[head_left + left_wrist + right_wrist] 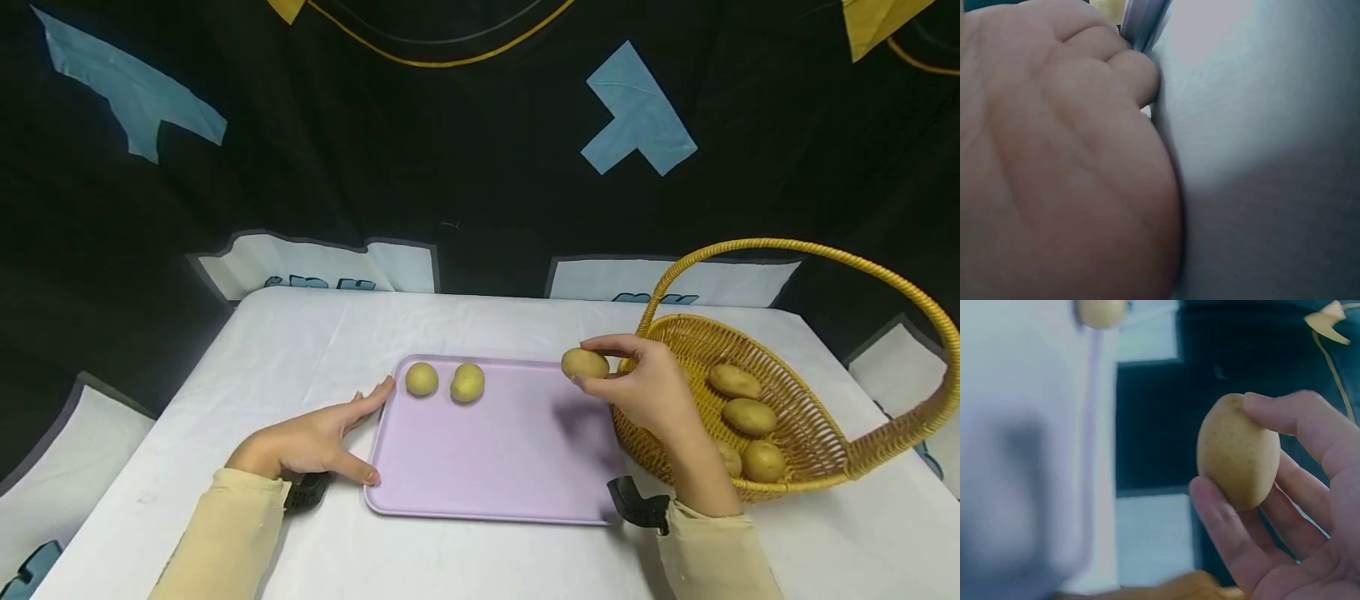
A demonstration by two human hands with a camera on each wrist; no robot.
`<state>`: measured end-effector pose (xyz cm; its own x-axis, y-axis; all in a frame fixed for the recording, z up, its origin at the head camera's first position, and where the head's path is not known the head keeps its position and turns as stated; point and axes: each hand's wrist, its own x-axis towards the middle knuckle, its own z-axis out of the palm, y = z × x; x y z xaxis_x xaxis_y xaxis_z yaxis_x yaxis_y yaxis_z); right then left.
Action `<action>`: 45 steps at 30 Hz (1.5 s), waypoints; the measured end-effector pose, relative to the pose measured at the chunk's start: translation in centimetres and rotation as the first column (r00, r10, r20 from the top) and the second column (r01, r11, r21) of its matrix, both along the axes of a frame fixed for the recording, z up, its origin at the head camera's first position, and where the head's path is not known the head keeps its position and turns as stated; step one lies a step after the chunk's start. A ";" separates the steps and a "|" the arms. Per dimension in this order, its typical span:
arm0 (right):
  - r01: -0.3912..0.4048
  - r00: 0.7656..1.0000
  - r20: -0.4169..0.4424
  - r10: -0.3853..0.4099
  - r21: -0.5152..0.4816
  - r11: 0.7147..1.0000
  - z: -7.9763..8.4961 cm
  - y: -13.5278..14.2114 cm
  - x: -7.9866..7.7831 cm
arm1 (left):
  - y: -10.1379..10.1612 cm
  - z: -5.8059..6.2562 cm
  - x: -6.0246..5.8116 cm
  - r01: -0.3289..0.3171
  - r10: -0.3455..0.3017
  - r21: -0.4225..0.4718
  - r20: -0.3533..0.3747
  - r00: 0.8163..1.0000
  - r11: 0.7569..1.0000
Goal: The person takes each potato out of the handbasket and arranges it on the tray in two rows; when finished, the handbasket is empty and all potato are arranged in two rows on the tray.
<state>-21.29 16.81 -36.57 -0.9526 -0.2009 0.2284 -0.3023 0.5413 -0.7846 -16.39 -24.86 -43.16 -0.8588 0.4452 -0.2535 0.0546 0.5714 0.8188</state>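
My right hand (648, 387) pinches a potato (1238, 453) between thumb and fingers. In the head view, that potato is raised over the right back corner of a light purple tray (495, 467), close to the wicker basket's rim. Two potatoes lie near the tray's back left corner, one potato (422, 379) left of another potato (468, 383). My left hand (322, 437) rests with fingers spread at the tray's left edge, thumb at the near part and fingertips farther back. Its palm fills much of the left wrist view.
On the right stands a yellow wicker basket (817, 408) with a tall arched handle (795, 244). Several potatoes (750, 417) lie inside it. A white cloth (450, 558) covers the table, and a black curtain (480, 150) hangs behind.
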 end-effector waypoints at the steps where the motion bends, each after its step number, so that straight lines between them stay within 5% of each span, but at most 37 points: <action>1: -0.006 1.000 -0.001 0.006 -0.002 1.000 -0.4 -0.3 -0.2 | 0.0 0.0 0.0 0.000 0.000 -0.006 -0.002 1.000 1.000; 8: -0.033 0.998 -0.048 0.034 0.023 0.999 -3.2 -2.3 -0.3 | 0.3 -0.4 -0.3 0.019 -0.019 -0.022 0.000 1.000 1.000; 18: -0.020 0.999 -0.041 0.026 0.143 0.990 -4.6 -5.5 -0.1 | 0.6 -0.4 -0.6 0.026 -0.026 -0.023 0.002 1.000 0.999; 29: -0.097 0.994 -0.030 0.102 0.146 0.984 -5.7 -6.1 -0.5 | 0.6 -0.1 -0.5 0.018 -0.018 -0.024 0.000 1.000 1.000; 38: -0.040 0.998 -0.039 0.047 0.171 0.984 -5.7 -6.5 -0.6 | 0.4 0.0 -0.3 0.011 -0.011 -0.028 -0.002 1.000 1.000; 45: -0.085 0.996 -0.005 0.088 0.203 0.975 -5.3 -6.3 -0.6 | 0.0 0.1 0.0 0.007 -0.007 -0.034 -0.007 1.000 0.999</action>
